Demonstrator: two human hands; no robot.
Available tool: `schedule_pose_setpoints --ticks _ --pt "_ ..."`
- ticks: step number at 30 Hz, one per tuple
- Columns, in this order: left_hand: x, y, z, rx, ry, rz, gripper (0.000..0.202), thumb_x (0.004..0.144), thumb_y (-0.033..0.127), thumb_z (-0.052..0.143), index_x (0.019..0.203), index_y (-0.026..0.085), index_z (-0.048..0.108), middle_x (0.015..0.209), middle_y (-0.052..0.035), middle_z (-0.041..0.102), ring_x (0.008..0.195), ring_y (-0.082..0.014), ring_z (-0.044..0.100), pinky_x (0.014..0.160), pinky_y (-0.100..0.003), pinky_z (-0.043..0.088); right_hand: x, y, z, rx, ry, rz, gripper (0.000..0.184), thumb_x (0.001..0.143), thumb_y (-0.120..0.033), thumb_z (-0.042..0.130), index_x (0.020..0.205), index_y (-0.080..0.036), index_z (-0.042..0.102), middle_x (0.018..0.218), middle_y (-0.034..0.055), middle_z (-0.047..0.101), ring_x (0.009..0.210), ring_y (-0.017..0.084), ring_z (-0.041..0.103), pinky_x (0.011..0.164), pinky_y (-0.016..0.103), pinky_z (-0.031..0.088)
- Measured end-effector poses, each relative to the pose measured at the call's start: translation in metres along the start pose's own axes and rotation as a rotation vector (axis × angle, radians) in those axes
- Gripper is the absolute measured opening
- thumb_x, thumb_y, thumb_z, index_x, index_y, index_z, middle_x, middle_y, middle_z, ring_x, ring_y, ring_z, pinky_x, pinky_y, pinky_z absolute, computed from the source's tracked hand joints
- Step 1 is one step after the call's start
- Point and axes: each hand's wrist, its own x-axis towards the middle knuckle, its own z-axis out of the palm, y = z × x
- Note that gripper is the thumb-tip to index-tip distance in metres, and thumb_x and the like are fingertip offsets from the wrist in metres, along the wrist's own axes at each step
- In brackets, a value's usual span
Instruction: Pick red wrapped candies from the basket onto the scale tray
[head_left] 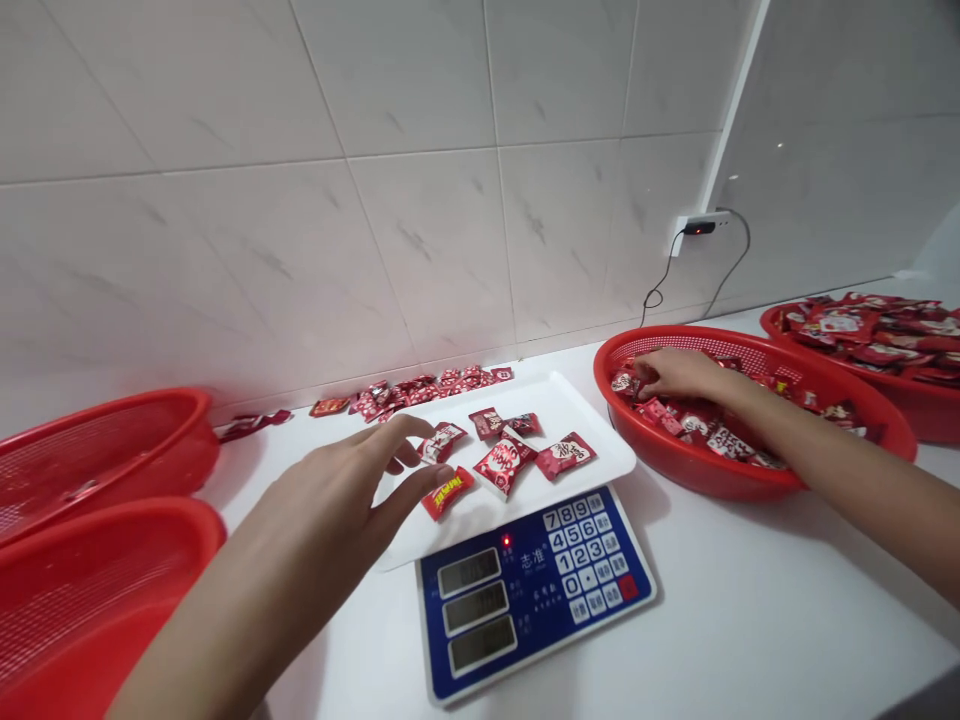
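My left hand [349,480] hovers at the left side of the white weighing tray [585,400], thumb and fingers apart, holding nothing. Close to its fingertips are a red-and-white candy packet [442,441] and a red packet with yellow lettering [448,492]. Several more wrapped candies [506,461] are spread over the tray. The tray sits on a blue-fronted digital scale [536,590] with a keypad and three displays. Inside the red basket [720,485] on the right, my right hand [679,375] is closed among candy packets [731,440]; its fingertips are partly hidden, so its hold is unclear.
Two red baskets [157,515] stand at the left. Another red basket [930,405], heaped with red packets, is at the far right. Small red packets [420,388] lie along the tiled wall behind the tray. A charger with a cable [699,229] is plugged in above.
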Motion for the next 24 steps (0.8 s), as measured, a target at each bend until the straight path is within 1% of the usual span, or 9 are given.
schedule_pose_setpoints --ticks 2,4,7,9,11,14,18,22,24 --pt "-0.002 -0.001 -0.002 -0.010 0.002 -0.025 0.046 0.085 0.065 0.038 0.104 0.030 0.061 0.097 -0.0037 0.075 0.082 -0.0267 0.069 0.066 -0.038 0.051 -0.003 0.002 -0.005 0.029 0.040 0.003 0.013 0.081 -0.031 0.063 0.085 -0.019 0.061 0.090 0.0086 0.069 0.079 0.023 0.063 0.058 0.031 0.039" --pt "-0.004 -0.002 -0.005 -0.023 0.021 -0.057 0.050 0.083 0.069 0.039 0.106 0.031 0.062 0.098 -0.0038 0.075 0.083 -0.0276 0.069 0.068 -0.039 0.052 -0.010 -0.002 -0.015 0.121 0.158 0.015 0.013 0.083 -0.032 0.059 0.084 -0.019 0.058 0.088 0.0088 0.069 0.079 0.022 0.063 0.062 0.031 0.043" --pt "-0.007 -0.006 -0.009 -0.024 0.079 -0.075 0.058 0.079 0.075 0.039 0.105 0.030 0.063 0.097 -0.0047 0.075 0.076 -0.0279 0.068 0.064 -0.039 0.052 -0.025 -0.024 -0.030 0.512 0.261 -0.082 0.014 0.080 -0.032 0.064 0.080 -0.021 0.055 0.087 0.0078 0.071 0.080 0.021 0.066 0.070 0.032 0.049" --pt "-0.007 -0.007 -0.010 -0.020 0.103 -0.060 0.059 0.078 0.076 0.039 0.103 0.030 0.065 0.093 -0.0052 0.075 0.071 -0.0267 0.067 0.062 -0.038 0.051 -0.036 -0.048 -0.037 0.821 0.116 -0.247 0.014 0.080 -0.033 0.064 0.081 -0.021 0.056 0.089 0.0065 0.073 0.079 0.020 0.068 0.071 0.032 0.052" --pt "-0.007 -0.008 -0.009 -0.017 0.114 -0.044 0.058 0.079 0.075 0.039 0.103 0.029 0.066 0.091 -0.0055 0.074 0.067 -0.0255 0.066 0.060 -0.036 0.051 -0.043 -0.074 -0.038 0.935 0.002 -0.350 0.015 0.079 -0.032 0.066 0.080 -0.020 0.058 0.084 0.0058 0.074 0.074 0.019 0.069 0.068 0.032 0.053" --pt "-0.006 -0.009 -0.007 -0.003 0.103 -0.044 0.056 0.080 0.073 0.040 0.106 0.030 0.065 0.092 -0.0043 0.075 0.067 -0.0252 0.066 0.059 -0.036 0.050 -0.043 -0.102 -0.031 0.861 0.019 -0.377 0.011 0.077 -0.028 0.068 0.076 -0.020 0.061 0.071 0.0036 0.072 0.067 0.017 0.068 0.064 0.029 0.050" --pt "-0.005 -0.008 -0.007 -0.005 0.075 -0.054 0.056 0.080 0.074 0.039 0.105 0.031 0.065 0.094 -0.0032 0.075 0.068 -0.0257 0.066 0.060 -0.037 0.050 -0.033 -0.117 -0.019 0.740 0.096 -0.370 0.011 0.077 -0.028 0.067 0.072 -0.020 0.062 0.068 0.0028 0.071 0.065 0.016 0.065 0.060 0.028 0.045" --pt "-0.005 -0.006 -0.008 -0.023 0.059 -0.006 0.051 0.082 0.069 0.041 0.105 0.029 0.064 0.095 -0.0048 0.075 0.071 -0.0254 0.067 0.060 -0.036 0.050 -0.025 -0.128 -0.012 0.694 0.029 -0.332 0.010 0.073 -0.028 0.071 0.076 -0.020 0.067 0.075 0.0039 0.073 0.069 0.017 0.066 0.058 0.028 0.043" --pt "-0.005 -0.004 -0.007 -0.026 0.054 0.010 0.048 0.083 0.066 0.042 0.106 0.029 0.063 0.094 -0.0041 0.075 0.068 -0.0244 0.067 0.059 -0.035 0.049 -0.021 -0.135 -0.010 0.662 0.084 -0.289 0.010 0.073 -0.028 0.071 0.079 -0.021 0.069 0.082 0.0049 0.074 0.076 0.019 0.067 0.062 0.029 0.045"
